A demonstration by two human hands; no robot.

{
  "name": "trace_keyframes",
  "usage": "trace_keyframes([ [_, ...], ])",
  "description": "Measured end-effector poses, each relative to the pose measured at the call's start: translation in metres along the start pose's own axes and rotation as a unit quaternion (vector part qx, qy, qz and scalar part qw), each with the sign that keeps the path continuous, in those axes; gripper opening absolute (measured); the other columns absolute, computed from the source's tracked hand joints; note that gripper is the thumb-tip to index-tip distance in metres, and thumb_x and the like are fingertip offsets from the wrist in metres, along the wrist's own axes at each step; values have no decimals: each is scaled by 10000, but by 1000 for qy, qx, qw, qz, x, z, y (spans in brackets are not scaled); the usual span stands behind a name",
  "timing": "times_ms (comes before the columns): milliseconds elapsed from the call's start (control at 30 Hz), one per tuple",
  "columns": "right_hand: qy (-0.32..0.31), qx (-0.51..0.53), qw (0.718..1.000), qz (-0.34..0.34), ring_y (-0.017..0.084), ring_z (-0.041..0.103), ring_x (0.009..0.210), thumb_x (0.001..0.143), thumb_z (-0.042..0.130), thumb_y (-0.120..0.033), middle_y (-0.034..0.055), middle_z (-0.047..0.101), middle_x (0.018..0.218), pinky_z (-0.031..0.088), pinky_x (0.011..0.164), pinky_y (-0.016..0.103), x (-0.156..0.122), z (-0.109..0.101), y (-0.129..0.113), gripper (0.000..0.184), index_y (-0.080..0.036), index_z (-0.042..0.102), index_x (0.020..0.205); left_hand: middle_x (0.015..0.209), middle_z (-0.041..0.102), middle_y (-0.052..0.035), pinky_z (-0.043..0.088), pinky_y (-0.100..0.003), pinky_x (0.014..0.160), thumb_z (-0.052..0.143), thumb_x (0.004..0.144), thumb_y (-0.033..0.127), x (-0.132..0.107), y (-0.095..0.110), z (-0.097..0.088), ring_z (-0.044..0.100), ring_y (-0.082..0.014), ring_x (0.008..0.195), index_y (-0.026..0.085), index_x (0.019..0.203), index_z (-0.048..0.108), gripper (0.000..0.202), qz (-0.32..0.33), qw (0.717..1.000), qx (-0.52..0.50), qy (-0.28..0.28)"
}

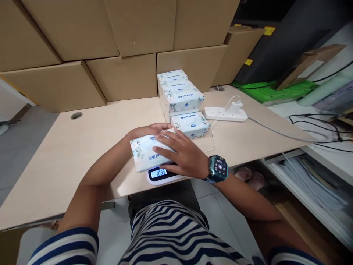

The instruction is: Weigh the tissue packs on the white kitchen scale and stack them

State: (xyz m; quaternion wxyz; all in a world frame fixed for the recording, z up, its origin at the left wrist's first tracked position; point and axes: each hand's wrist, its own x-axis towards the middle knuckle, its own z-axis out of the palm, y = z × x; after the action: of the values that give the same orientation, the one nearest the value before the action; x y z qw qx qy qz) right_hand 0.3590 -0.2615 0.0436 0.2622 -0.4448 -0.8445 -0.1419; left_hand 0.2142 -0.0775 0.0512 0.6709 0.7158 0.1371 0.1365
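Note:
A white soft pack of tissues (145, 154) with blue lettering and a floral print is between my two hands near the table's front edge. My left hand (146, 130) is closed against its far side, with part of the fingers hidden. My right hand (184, 151) grips its right part, the fingers spread over the top and the thumb at the near edge. Below the pack is a digital scale (158, 179), its lit display seeming to read 1035. The pack hides much of the scale, so I cannot tell whether they touch.
Behind my hands stand stacked tissue packs (182, 95) and a single pack (190, 125) in front. A white power strip (226, 113) with a plugged-in adapter and cable lies to their right. Cardboard boxes (129, 79) line the table's back. The wooden table (82, 136) has cable holes.

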Motion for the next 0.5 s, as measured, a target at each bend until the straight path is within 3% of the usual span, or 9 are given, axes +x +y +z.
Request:
trace_keyframes([
  [67, -44, -10, 999, 18, 402, 490, 1553, 1054, 624, -474, 161, 607, 1609, 417, 1235, 726, -5, 11, 1, 523, -255, 594, 1527, 1473, 725, -146, 572, -588, 1137, 887, 719, 578, 6, 7, -4, 660, -450, 1402, 260, 1209, 793, 592, -51, 992, -15, -114],
  [133, -40, -1, 998, 43, 406, 491, 1555, 1049, 627, -484, 159, 619, 1599, 447, 1215, 722, -8, 18, 2, 538, -261, 597, 1537, 1559, 667, -113, 508, -565, 1225, 891, 737, 578, 8, 18, -13, 580, -423, 1498, 281, 1240, 789, 594, -49, 989, -26, -139],
  [267, -13, 16, 997, 68, 383, 520, 1541, 1036, 651, -486, 140, 636, 1586, 505, 1197, 662, -8, 24, 9, 526, -266, 621, 1512, 1561, 664, -113, 442, -556, 1285, 777, 877, 624, -10, 44, -32, 520, -384, 1556, 244, 1243, 781, 527, 30, 998, -41, -24],
  [333, -20, 20, 998, 57, 379, 535, 1530, 1026, 668, -481, 135, 653, 1567, 520, 1188, 648, -6, 22, 15, 524, -263, 629, 1501, 1538, 679, -120, 440, -594, 1274, 692, 942, 649, -28, 44, -32, 554, -388, 1523, 236, 1258, 764, 525, 46, 998, -30, 38],
  [400, -34, 24, 998, 42, 375, 548, 1520, 1019, 683, -459, 131, 666, 1552, 536, 1181, 626, -5, 17, 25, 511, -258, 640, 1487, 1560, 657, -116, 426, -623, 1274, 633, 955, 713, -48, 28, -24, 551, -395, 1518, 252, 1277, 745, 574, 42, 992, 3, 121],
  [500, -43, 26, 999, 17, 362, 587, 1485, 1019, 686, -455, 116, 688, 1529, 552, 1165, 610, -4, 9, 41, 487, -271, 650, 1468, 1621, 585, -111, 378, -636, 1306, 498, 957, 831, -77, -13, -3, 462, -395, 1581, 296, 1393, 669, 711, 6, 970, 28, 241],
])
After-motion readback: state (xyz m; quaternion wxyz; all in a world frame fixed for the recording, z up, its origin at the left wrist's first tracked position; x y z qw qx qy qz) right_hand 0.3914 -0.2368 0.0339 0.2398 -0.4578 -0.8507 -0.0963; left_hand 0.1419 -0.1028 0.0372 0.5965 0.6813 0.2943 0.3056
